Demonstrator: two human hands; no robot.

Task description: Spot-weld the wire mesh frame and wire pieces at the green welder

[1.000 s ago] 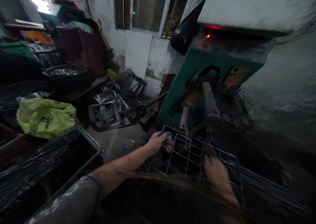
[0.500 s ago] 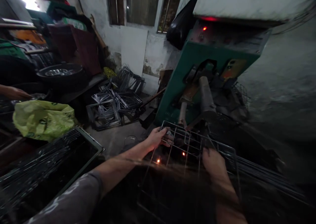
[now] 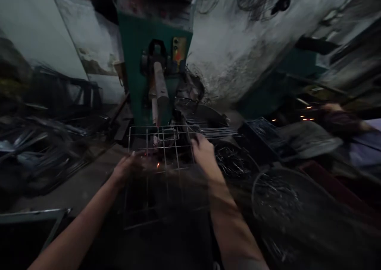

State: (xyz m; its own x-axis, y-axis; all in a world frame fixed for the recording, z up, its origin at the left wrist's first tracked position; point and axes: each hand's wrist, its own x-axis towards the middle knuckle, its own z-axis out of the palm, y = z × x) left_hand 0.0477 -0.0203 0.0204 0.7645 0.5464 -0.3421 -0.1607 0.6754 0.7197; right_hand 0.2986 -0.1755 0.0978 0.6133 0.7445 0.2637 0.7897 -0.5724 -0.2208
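A wire grid rack [image 3: 154,143] lies flat in front of a green welding machine [image 3: 149,51], its far edge under the machine's metal arm [image 3: 159,89]. My left hand [image 3: 127,168] grips the rack's left side, blurred by motion. On the rack's right edge rests my right hand [image 3: 204,153], fingers curled round a wire. Small orange sparks glow between my hands.
Stacks of wire frames [image 3: 35,143] lie on the floor at the left. Round wire pieces [image 3: 274,198] and a tray of rods [image 3: 262,131] sit at the right. Another person [image 3: 342,123] works at the far right, with sparks near them. A dark bin edge [image 3: 32,216] shows at bottom left.
The camera has swung sharply to the right, so the machine now sits left of centre. Both hands stay on the rack; my left hand has slid down its left side.
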